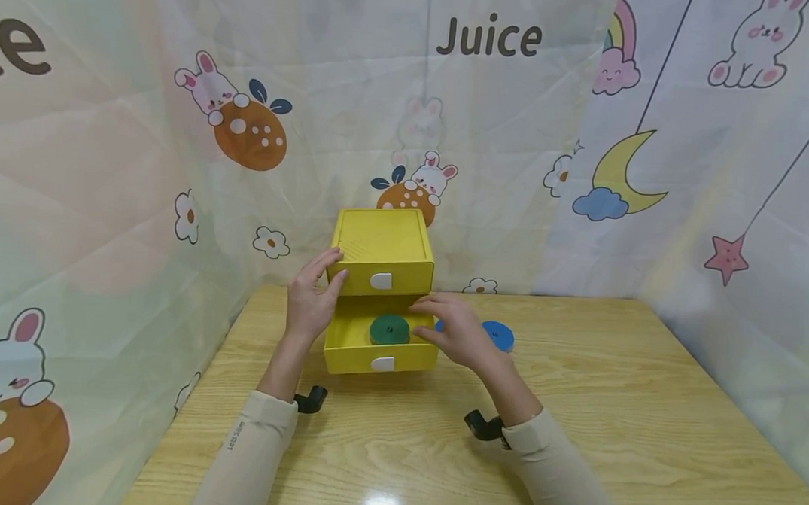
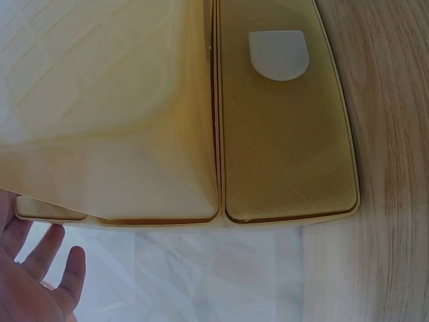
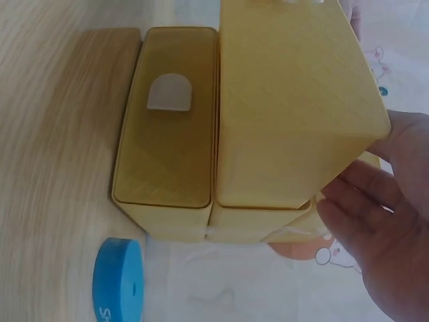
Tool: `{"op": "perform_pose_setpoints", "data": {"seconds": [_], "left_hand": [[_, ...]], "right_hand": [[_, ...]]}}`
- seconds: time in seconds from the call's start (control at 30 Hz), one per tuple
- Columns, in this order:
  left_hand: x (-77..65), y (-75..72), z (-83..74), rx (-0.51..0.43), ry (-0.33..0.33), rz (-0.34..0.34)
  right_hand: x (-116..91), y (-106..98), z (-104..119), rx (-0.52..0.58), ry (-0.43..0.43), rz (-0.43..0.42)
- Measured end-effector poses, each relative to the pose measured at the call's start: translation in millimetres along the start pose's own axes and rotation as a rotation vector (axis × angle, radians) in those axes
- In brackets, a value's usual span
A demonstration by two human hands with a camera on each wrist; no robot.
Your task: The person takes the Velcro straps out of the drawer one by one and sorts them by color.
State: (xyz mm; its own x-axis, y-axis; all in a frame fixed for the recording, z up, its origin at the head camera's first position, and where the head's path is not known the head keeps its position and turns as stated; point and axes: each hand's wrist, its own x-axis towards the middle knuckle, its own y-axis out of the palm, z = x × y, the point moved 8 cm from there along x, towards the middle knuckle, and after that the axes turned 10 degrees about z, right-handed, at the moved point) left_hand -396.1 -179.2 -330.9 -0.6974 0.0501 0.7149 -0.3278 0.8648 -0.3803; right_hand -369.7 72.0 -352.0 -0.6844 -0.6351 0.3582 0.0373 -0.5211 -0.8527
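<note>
A yellow drawer cabinet (image 1: 381,233) stands at the back of the table, its middle drawer (image 1: 346,355) pulled out. Inside lies a green round disc (image 1: 390,329). My left hand (image 1: 311,297) rests at the left side of the top tier, thumb near its front corner; its fingers (image 2: 43,251) look extended in the left wrist view. Beside the pulled-out drawer is my right hand (image 1: 458,330), fingertips over its right rim near the green disc, gripping nothing visible. In the right wrist view its fingers (image 3: 365,201) lie along the cabinet's side, with part of the thumb hidden.
A blue round disc (image 1: 497,336) lies right of the cabinet; another blue piece (image 1: 440,325) is mostly covered by the right hand. The bottom drawer (image 3: 164,154) is closed, with a white tab handle. Printed cloth (image 1: 355,130) hangs behind the wooden table (image 1: 382,447).
</note>
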Motion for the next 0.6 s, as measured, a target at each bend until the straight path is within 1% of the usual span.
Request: {"op": "perform_pose_setpoints", "data": {"seconds": [0.13,0.3,0.47,0.6], "left_hand": [[-0.1,-0.6,-0.9,0.010,-0.004,0.003],[-1.5,0.4,0.2,0.000,-0.024,0.007],[-1.7,0.0,1.0,-0.001,-0.025,0.009],[-0.8,0.2,0.6,0.001,-0.026,0.012]], "right_hand": [[8.2,5.8,3.8,0.028,-0.023,0.089],[19.8,16.4,8.0,-0.004,-0.049,0.227],[30.9,25.0,10.8,-0.020,-0.031,0.347],[39.9,32.0,12.5,-0.033,-0.037,0.428]]}}
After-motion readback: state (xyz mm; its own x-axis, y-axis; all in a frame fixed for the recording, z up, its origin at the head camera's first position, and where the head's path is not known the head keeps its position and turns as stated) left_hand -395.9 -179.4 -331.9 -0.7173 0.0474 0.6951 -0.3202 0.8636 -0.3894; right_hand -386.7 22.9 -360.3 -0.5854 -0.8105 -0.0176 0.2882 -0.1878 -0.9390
